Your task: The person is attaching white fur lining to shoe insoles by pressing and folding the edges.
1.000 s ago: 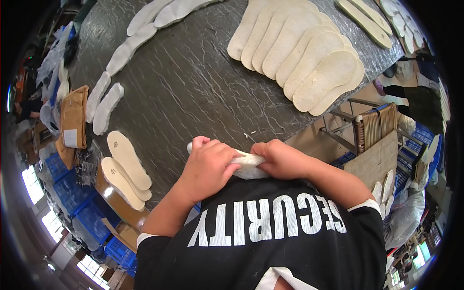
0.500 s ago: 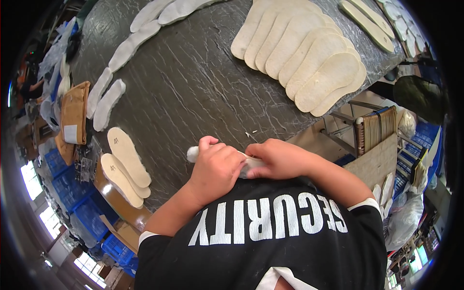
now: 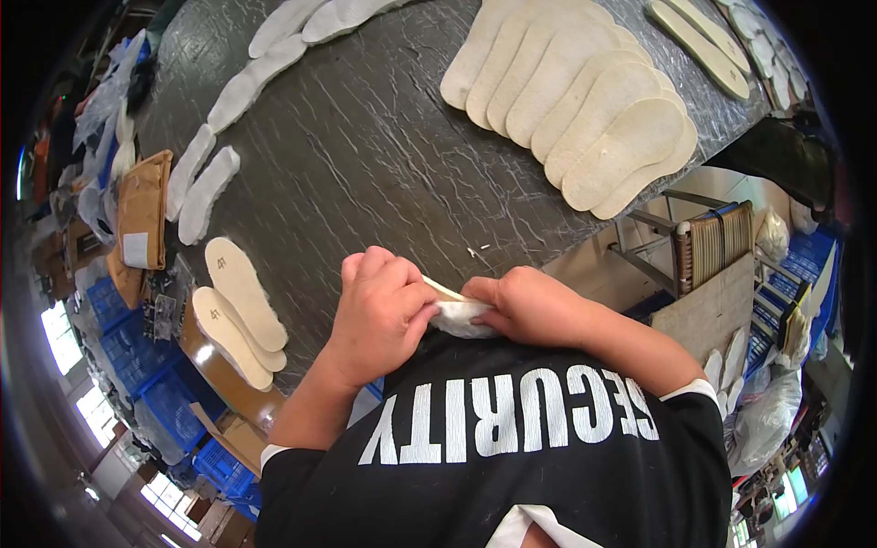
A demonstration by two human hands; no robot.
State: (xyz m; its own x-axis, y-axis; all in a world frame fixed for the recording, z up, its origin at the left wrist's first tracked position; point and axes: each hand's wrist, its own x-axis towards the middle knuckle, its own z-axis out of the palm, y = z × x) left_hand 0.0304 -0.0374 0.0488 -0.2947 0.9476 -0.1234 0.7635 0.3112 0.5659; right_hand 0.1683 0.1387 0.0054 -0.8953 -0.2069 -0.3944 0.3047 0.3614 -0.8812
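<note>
Close to my body, at the table's near edge, both hands grip one fleecy white insole (image 3: 459, 317). Its tan edge shows on top and white pile hangs below. My left hand (image 3: 382, 306) closes around one end, hiding that part. The fingers of my right hand (image 3: 523, 306) pinch the other end between thumb and forefinger. To the left lie two cream insoles (image 3: 245, 292) with dark marks at one end, side by side. A fanned row of cream insoles (image 3: 621, 146) rests at the far right of the table.
A curved line of white fleecy insoles (image 3: 257, 80) runs along the far left of the dark, wrinkled table cover (image 3: 365, 164). Two narrow insoles (image 3: 702, 46) lie at the far right corner. A brown paper package (image 3: 142, 210) is at left, a woven-backed chair (image 3: 717, 242) at right.
My left hand has shifted slightly left and turned, so more of the insole between the hands shows. The white end that stuck out beyond my left hand is now hidden.
</note>
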